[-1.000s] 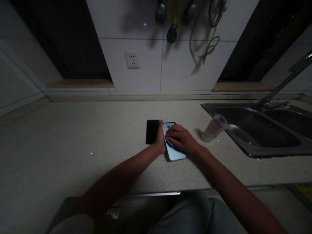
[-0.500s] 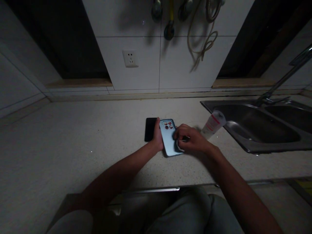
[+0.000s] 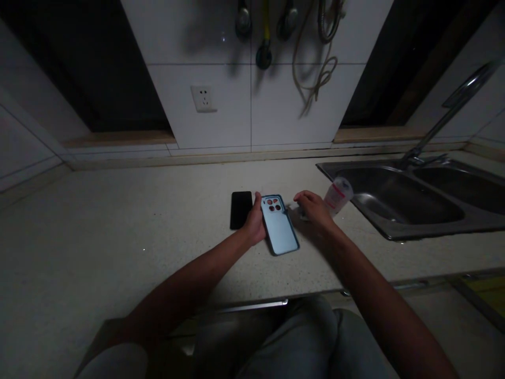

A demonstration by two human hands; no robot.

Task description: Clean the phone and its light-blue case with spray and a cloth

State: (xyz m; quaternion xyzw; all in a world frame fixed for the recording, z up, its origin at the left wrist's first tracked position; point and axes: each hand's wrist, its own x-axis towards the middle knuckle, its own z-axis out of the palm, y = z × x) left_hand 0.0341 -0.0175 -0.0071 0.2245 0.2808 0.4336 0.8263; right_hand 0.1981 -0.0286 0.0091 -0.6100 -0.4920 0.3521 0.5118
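A light blue phone (image 3: 279, 225) lies face down on the pale countertop (image 3: 158, 221), its camera block at the far end. My left hand (image 3: 255, 221) rests against its left edge, thumb along the side, fingers curled. A black phone (image 3: 240, 209) lies flat just left of that hand. My right hand (image 3: 313, 209) sits on the counter to the right of the blue phone, apart from it, fingers curled down over something small and pale that I cannot make out. A white tube with red print (image 3: 337, 195) lies just beyond the right hand.
A steel double sink (image 3: 398, 202) with a tap (image 3: 445, 121) fills the right side. A wall socket (image 3: 203, 98) and hanging hoses and fittings (image 3: 315, 68) are on the tiled wall behind. The counter's front edge runs just above my knees.
My right hand has come off the blue phone and moved right onto the counter toward the tube. The left hand stays at the phone's left edge. The view shifted slightly right.
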